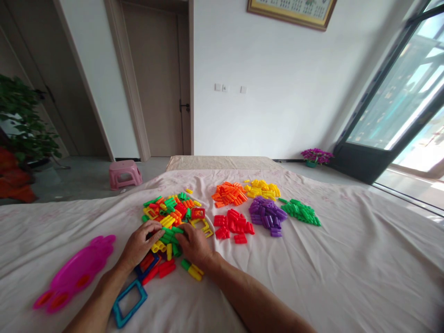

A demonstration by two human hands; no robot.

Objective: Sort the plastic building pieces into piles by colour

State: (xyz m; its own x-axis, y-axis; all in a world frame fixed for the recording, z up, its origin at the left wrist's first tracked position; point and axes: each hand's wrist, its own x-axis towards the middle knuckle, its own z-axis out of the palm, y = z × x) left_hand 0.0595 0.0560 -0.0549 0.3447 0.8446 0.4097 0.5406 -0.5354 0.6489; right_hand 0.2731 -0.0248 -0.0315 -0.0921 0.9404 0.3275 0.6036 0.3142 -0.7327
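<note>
Both hands work at the near side of a mixed pile of plastic tube pieces (176,210) in red, orange, yellow and green. My left hand (144,240) is closed with its fingertips on green tube pieces (169,236). From the other side, my right hand (194,243) pinches the right end of the same green pieces. Yellow tubes (158,246) lie just below the fingers. Closer to me are red tubes (163,269), a dark blue frame (150,268) and a teal square frame (141,303). A green and yellow piece (192,269) lies near my right wrist.
Sorted heaps lie to the right: orange (229,194), yellow (262,189), red (236,224), purple (267,213) and green (301,212). A magenta tray (78,268) is at the left on the pale cloth (312,277). A pink stool (125,174) stands on the floor beyond.
</note>
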